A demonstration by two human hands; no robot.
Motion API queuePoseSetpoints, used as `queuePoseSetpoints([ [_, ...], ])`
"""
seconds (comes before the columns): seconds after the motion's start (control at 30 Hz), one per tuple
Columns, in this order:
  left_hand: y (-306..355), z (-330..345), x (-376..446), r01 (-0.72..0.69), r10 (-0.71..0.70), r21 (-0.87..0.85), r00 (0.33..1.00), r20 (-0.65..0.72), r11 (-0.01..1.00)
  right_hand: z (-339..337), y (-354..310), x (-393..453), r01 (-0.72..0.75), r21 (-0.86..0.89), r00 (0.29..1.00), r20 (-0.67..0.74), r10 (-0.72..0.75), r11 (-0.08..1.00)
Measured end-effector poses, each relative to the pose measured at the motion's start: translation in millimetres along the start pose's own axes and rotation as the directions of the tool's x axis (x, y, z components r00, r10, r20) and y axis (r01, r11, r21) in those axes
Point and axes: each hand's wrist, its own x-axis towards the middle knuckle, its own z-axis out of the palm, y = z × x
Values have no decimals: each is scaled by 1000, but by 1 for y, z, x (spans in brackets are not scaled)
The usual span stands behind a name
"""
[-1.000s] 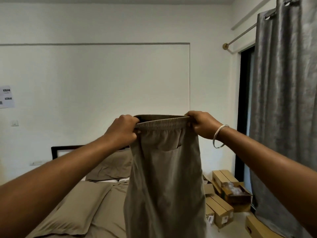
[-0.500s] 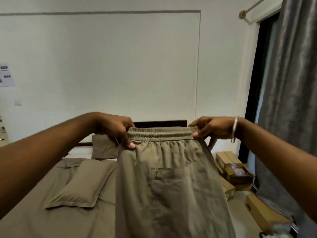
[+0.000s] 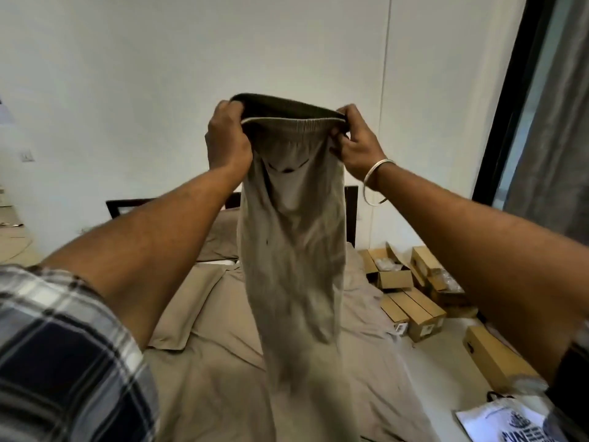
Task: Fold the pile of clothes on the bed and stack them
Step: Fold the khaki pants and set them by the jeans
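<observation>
A pair of khaki trousers (image 3: 293, 256) with an elastic waistband hangs in the air in front of me, legs dangling down over the bed (image 3: 210, 387). My left hand (image 3: 228, 138) grips the waistband's left end. At the right end my right hand (image 3: 353, 138), a silver bangle on its wrist, holds the band too. The waist is pulled open between both hands, so the dark inside shows. The lower legs are blurred. No pile of other clothes is in view.
The bed has a tan sheet, tan pillows (image 3: 185, 311) and a dark headboard (image 3: 127, 207). Several cardboard boxes (image 3: 411, 311) lie on the floor to its right, with a white printed bag (image 3: 506, 422) nearer me. A grey curtain (image 3: 554, 129) hangs at far right.
I have raised the trousers higher and the waistband, held flat half a second ago, is now spread open. The camera tilted down, showing more of the bed and floor.
</observation>
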Motion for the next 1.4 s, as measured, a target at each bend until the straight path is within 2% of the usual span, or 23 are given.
queuePoseSetpoints([
  [0.13,3,-6,-9,-64,57,-63,993,-108,996,-12,-7,-8,100,43,995,19,-101,994],
  [0.3,-11,-18,-64,-229,219,-169,973,-76,959,-21,-2,-85,158,49,983,89,-162,986],
  [0.37,-21,-26,-103,-267,269,-213,963,-20,940,-21,5,-130,157,60,979,123,-163,986],
  [0.43,-31,-35,-166,-265,297,-265,951,86,927,-16,24,-186,82,31,977,195,-86,996],
  [0.53,-59,-51,-288,-172,260,-262,900,350,950,-6,76,-291,6,-90,951,308,22,996],
  [0.6,-83,-68,-385,-44,161,-205,787,595,978,-2,112,-379,-91,-171,880,448,160,981],
  [0.63,-95,-78,-433,24,94,-152,689,719,988,-1,126,-422,-160,-227,804,535,260,961],
  [0.7,-109,-99,-519,146,-49,-9,392,919,989,0,145,-504,-317,-353,576,666,474,880],
  [0.73,-111,-108,-554,222,-133,86,208,969,971,2,151,-539,-357,-408,458,707,538,840],
  [0.77,-111,-116,-585,269,-186,164,60,981,949,4,155,-570,-396,-444,358,731,580,804],
  [0.83,-108,-131,-643,202,-157,169,-74,985,965,9,160,-628,-435,-468,198,783,589,769],
  [0.9,-102,-144,-679,35,-171,189,-291,941,981,12,161,-679,-441,-512,22,815,579,737],
  [0.97,-109,-151,-722,20,-145,169,-431,891,985,19,170,-725,-476,-550,-88,806,585,686],
  [1.0,-114,-152,-736,-5,-148,163,-456,878,987,23,175,-740,-494,-573,-113,788,606,653],
  [1.07,-124,-152,-764,-91,-156,127,-478,864,988,28,186,-763,-482,-626,-140,746,651,613],
  [1.17,-141,-149,-808,-101,-81,21,-639,765,995,46,214,-806,-371,-668,-153,729,667,646],
  [1.2,-148,-151,-819,-47,-10,-27,-652,758,999,51,215,-824,-300,-695,-182,714,676,653],
  [1.23,-152,-157,-831,35,93,-91,-610,787,995,54,215,-838,-215,-717,-220,697,683,663],
  [1.27,-158,-161,-841,86,174,-151,-570,803,985,60,220,-851,-158,-718,-192,695,692,678],
  [1.3,-160,-167,-845,154,235,-180,-522,820,971,63,221,-856,-163,-716,-148,698,701,679],
  [1.33,-164,-170,-852,241,297,-208,-438,848,948,64,223,-861,-235,-703,-75,701,709,671],
  [1.37,-168,-169,-856,285,354,-259,-358,864,923,65,224,-863,-352,-677,17,686,727,647],
  [1.4,-171,-165,-859,284,377,-299,-279,883,911,68,227,-867,-431,-631,158,651,742,645],
])
